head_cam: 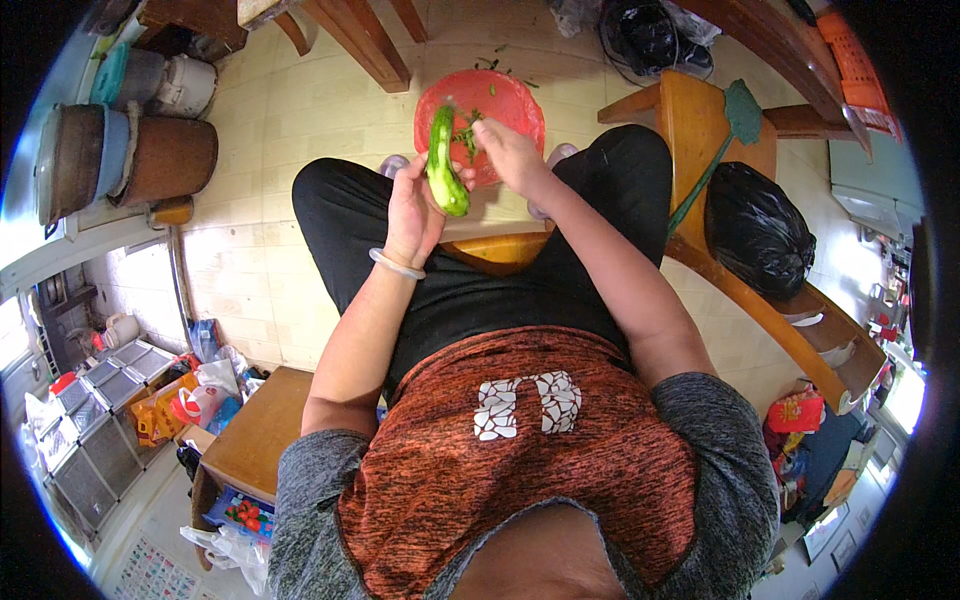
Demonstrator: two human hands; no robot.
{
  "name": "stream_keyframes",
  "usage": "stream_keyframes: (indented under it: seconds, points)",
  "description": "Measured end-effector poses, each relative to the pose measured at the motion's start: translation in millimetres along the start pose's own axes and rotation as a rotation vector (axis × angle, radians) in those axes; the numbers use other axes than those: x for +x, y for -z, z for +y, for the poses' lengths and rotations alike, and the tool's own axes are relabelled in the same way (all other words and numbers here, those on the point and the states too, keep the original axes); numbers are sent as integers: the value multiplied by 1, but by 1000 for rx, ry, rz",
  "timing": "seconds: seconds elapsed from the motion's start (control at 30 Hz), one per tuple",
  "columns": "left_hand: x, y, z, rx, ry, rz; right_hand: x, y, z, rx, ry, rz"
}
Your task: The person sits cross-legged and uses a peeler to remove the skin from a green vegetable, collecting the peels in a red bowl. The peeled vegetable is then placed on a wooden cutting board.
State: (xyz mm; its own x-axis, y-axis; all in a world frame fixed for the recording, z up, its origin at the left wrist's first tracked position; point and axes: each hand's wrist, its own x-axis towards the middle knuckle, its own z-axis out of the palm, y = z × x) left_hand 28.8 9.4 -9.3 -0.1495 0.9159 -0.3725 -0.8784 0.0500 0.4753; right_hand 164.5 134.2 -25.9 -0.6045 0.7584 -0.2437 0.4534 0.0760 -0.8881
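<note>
A partly peeled green cucumber [448, 169], pale along its near end and one strip, lies tilted in my left hand [420, 199], whose fingers are around it. My right hand [510, 154] is just right of the cucumber, over the rim of a red plastic basin [517, 101]. Its fingers are bent, and whether a small tool is in them is blurred and hidden. Green peelings [471, 139] lie in the basin between my feet, and a few more [491, 64] are on the floor beyond it.
A wooden chair [679, 150] stands at the right, with a green fly swatter [742, 112] and a black plastic bag [757, 229] on it. Wooden table legs [360, 45] rise beyond the basin. Pots and buckets [169, 157] line the left. A wooden cabinet [259, 427] is at the lower left.
</note>
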Motion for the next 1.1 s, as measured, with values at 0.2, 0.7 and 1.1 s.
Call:
stream_keyframes:
  seconds: [0.2,0.7,1.1]
  points:
    - [10,4,2,127,104,116,-31,-1,-25,-295,172,-72]
    - [3,15,-7,230,-33,176,-9,14,-2,-393,-7,-112]
    - [-5,28,-1,56,-3,226,17,17,59,-480,-193,-148]
